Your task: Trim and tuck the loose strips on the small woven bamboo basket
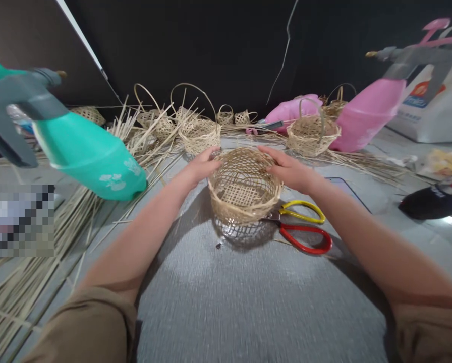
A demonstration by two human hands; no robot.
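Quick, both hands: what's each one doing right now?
Left hand: gripping the left rim of the woven basket.
Right hand: gripping its right rim.

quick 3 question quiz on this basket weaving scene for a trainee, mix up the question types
1. True or false: both hands grip the rim of the woven basket.
2. Which lies just right of that basket: A) a hammer, B) the scissors, C) a cup?
3. What colour is the spray bottle on the left?

Key:
1. True: left hand and right hand hold opposite sides.
2. B
3. Teal green
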